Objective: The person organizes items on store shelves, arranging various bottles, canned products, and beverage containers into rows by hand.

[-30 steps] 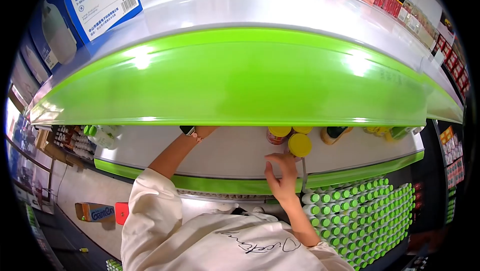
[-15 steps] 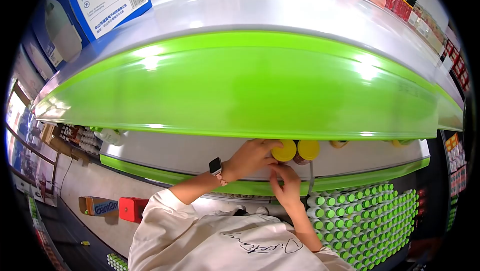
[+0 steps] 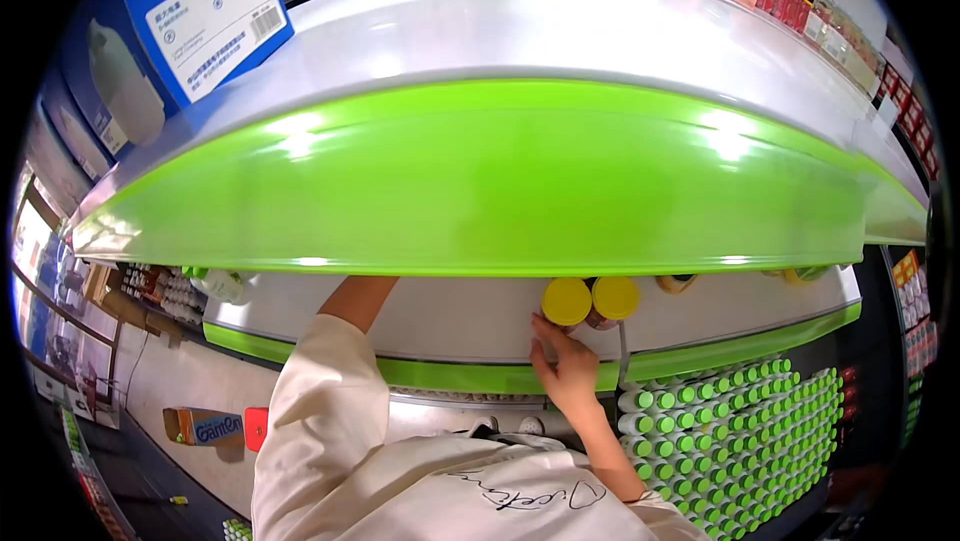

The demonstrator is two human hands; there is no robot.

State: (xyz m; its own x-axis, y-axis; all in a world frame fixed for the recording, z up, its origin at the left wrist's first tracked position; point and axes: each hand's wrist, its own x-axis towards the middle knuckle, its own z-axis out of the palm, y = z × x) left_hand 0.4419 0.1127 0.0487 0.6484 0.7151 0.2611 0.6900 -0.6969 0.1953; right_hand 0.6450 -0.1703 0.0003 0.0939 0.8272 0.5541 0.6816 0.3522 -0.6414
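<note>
Two jars with yellow lids stand side by side on the lower white shelf, close to its front edge. They are the left jar and the right jar. My right hand is just in front of the left jar, index finger stretched towards its base and thumb apart. Nothing is in that hand; whether the fingertip touches the jar I cannot tell. My left forearm reaches in under the upper shelf's green front strip, which hides the left hand.
Further jars sit deeper on the lower shelf, partly covered by the upper one. Below at right are many green-capped bottles. A blue box stands on the upper shelf. On the floor at left are a cardboard carton and a red object.
My left hand has left the left jar and gone leftward and deeper, out of sight under the upper shelf. My right hand stays near the jar, its index finger now extended.
</note>
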